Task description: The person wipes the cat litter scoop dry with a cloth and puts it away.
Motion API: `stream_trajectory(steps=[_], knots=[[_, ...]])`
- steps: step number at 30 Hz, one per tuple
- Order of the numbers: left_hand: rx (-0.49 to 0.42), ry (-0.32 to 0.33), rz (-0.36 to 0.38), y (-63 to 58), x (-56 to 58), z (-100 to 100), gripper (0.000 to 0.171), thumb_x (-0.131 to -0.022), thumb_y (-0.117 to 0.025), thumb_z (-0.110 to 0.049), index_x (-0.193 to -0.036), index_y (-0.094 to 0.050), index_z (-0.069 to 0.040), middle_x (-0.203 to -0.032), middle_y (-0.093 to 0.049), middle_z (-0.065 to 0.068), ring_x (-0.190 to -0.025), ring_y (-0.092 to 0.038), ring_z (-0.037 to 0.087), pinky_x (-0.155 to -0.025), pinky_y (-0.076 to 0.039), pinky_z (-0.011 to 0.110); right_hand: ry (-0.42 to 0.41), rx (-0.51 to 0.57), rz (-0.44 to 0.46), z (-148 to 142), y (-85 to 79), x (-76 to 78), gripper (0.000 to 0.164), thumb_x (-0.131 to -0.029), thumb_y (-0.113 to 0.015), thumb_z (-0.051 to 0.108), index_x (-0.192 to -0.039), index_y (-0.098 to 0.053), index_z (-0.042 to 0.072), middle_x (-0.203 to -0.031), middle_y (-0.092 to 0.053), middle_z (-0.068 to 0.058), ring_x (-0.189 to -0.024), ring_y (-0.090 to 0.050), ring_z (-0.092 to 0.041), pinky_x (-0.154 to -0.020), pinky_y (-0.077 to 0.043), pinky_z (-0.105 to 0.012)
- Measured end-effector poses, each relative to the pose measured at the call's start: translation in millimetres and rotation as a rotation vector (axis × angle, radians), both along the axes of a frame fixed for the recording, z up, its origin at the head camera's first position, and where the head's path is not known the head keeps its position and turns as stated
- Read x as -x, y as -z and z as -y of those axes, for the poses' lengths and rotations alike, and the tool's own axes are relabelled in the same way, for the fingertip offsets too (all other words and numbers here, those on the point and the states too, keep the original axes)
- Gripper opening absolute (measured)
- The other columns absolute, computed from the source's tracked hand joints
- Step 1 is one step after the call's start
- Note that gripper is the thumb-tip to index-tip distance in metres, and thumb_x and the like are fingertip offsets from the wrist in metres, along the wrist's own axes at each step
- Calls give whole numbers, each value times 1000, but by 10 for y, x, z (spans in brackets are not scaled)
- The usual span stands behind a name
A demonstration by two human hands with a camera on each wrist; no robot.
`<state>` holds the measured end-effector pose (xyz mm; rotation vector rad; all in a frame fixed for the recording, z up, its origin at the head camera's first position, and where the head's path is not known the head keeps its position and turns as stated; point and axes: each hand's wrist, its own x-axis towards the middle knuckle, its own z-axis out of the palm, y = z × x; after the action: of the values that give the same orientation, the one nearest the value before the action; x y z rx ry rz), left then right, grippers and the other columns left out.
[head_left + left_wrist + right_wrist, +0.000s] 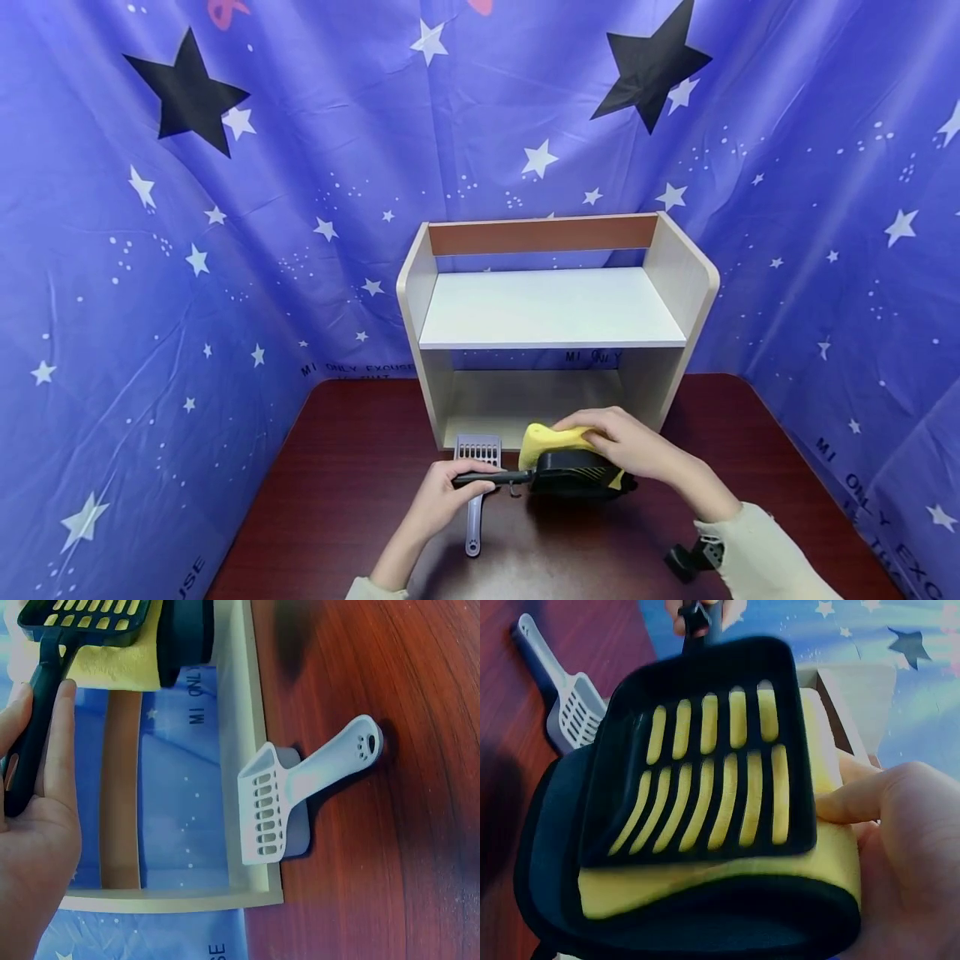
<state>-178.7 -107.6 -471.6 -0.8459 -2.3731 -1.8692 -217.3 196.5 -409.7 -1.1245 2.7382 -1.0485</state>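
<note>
A black slotted litter scoop [697,825] is held up over the table by its handle, which my left hand [442,500] grips between thumb and fingers. My right hand [626,446] holds a thick, folded yellow cloth [546,437] against the scoop's head. Yellow shows through the slots in the right wrist view, where my thumb lies on the cloth beside the scoop's rim. Below the scoop and cloth sits a dark rounded piece [555,832]; I cannot tell what it is. Some right-hand fingers are hidden behind the cloth.
A pale grey litter scoop [330,765] lies on the dark red table [330,475], its slotted head at the front of a two-level shelf [551,308], above a grey part. Blue star-patterned curtains [247,292] surround the table. A black device [693,558] is by the right sleeve.
</note>
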Motion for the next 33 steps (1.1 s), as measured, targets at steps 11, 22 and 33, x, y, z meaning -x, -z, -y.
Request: stream_trajectory(steps=[11, 22, 33], knots=[[-13, -55, -65, -27, 42, 62, 18, -84, -68, -9, -101, -71, -2, -94, -72, 9, -84, -65, 11, -72, -52, 21, 3, -38, 0, -47, -14, 21, 44, -88, -51, -10, -115, -65, 21, -112, -66, 5, -86, -54, -8, -68, -45, -21], [-80, -103, -61, 30, 24, 208, 19, -83, -67, 2, -100, -68, 7, -94, -70, 21, -79, -63, 5, -65, -53, 19, 61, 36, 22, -297, 117, -105, 42, -87, -52, -10, -116, -65, 18, -113, -67, -4, -92, -57, -6, -70, -48, -20], [-215, -189, 32, 364, 150, 308, 21, -86, -65, -2, -106, -66, 4, -100, -69, 20, -83, -64, 5, -70, -56, 23, 251, 137, -79, -373, 426, -190, 39, -84, -58, -8, -112, -66, 18, -103, -69, 0, -80, -56, -2, -65, -46, -19]])
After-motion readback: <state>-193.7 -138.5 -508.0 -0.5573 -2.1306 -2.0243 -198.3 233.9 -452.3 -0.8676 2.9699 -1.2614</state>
